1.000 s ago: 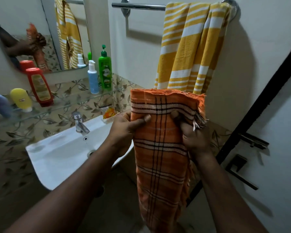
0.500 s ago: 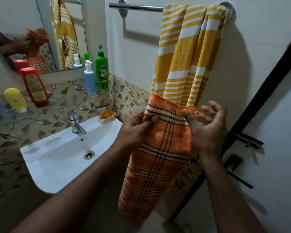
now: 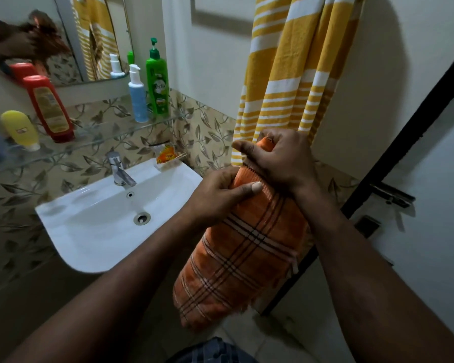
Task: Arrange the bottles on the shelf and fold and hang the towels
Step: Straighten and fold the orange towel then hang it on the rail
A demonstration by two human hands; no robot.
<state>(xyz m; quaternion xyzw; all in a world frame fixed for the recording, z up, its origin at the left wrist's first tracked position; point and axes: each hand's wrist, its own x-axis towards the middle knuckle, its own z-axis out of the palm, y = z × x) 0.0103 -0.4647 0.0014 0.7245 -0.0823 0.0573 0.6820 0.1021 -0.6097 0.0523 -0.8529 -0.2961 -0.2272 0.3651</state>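
1. Orange checked cloth is the work in hand: the orange checked towel (image 3: 247, 247) is held up in front of the body, between the washbasin (image 3: 89, 231) and the door. Its lower end hangs free towards the floor, and its top is just in front of the hem of the yellow striped towel (image 3: 286, 74), which is already hung against the wall.
2. The step is judged to be the folding of this towel. The green pump bottle (image 3: 157, 82), blue pump bottle (image 3: 138, 98), red bottle (image 3: 49, 108) and yellow bottle (image 3: 20, 129) are seen standing on the glass shelf (image 3: 110, 134), so that part seems done.
3. Next, the fold is to be evened and the towel raised to the rail, which is out of view above. The layers must be kept gripped so that they do not slip.
4. The left hand (image 3: 218, 197) is closed on the towel's left edge, with the thumb laid flat across the front; the fingers are hidden behind.
5. The right hand (image 3: 283, 161) is curled over the bunched top end, with the forefinger stretched leftwards. Both forearms are reached forward.
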